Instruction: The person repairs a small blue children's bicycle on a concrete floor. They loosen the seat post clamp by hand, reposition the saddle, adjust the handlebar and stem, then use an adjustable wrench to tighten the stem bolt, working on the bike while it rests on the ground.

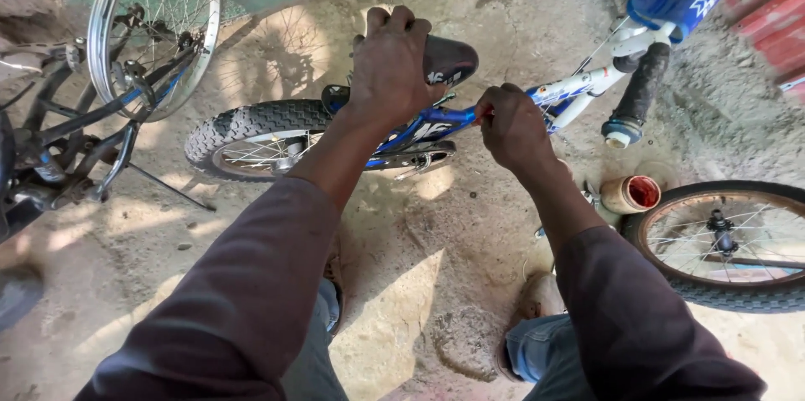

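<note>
A small blue and white child's bicycle [579, 82] stands below me on the dirt ground. My left hand [388, 62] presses down on its black saddle [449, 60], fingers wrapped over the top. My right hand [511, 123] is closed around something at the blue frame tube just behind the saddle; a bit of red shows by the fingers, and what it is I cannot tell. The knobby rear tyre [243, 126] sits left of my left forearm. The black handlebar grip [639, 91] points down at the right.
An upside-down dark bicycle with a bare silver rim [155, 24] stands at the left. A loose wheel with tyre [729, 242] lies at the right, beside a small tan tub with red contents [631, 194]. A green wall runs along the top.
</note>
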